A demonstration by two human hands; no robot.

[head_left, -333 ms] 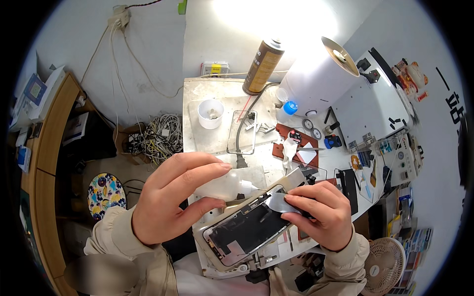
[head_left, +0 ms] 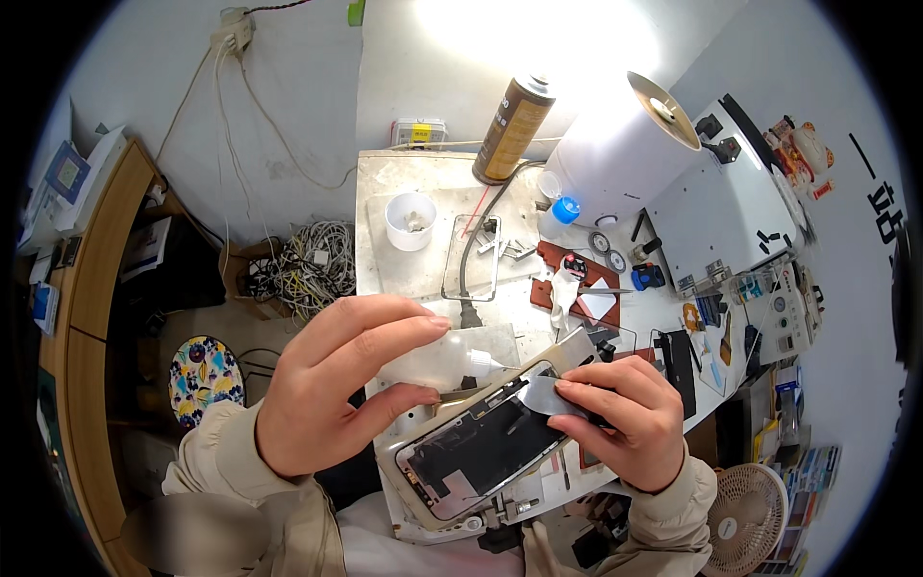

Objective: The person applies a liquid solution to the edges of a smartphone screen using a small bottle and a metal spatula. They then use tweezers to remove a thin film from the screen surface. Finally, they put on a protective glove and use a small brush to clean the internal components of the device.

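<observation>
My left hand (head_left: 336, 385) grips a translucent squeeze bottle (head_left: 422, 358) lying sideways, its white cap and thin needle nozzle pointing right at the upper edge of a phone screen assembly (head_left: 476, 457). This black panel, back facing up, rests tilted in a pale frame or fixture (head_left: 584, 348) near the desk's front edge. My right hand (head_left: 615, 413) pinches a thin rounded metal blade (head_left: 539, 396) against the panel's upper right end. Under the fixture's front edge is a metal clamp-like mechanism (head_left: 502, 512).
Behind are a white cup (head_left: 411, 216), aerosol can (head_left: 511, 130), blue-capped bottle (head_left: 561, 217), white cylindrical device (head_left: 601, 154), brown tool mat (head_left: 546, 258) and grey machine (head_left: 716, 216). A wooden cabinet (head_left: 91, 346) and patterned stool (head_left: 207, 375) stand left; a fan (head_left: 748, 519) lower right.
</observation>
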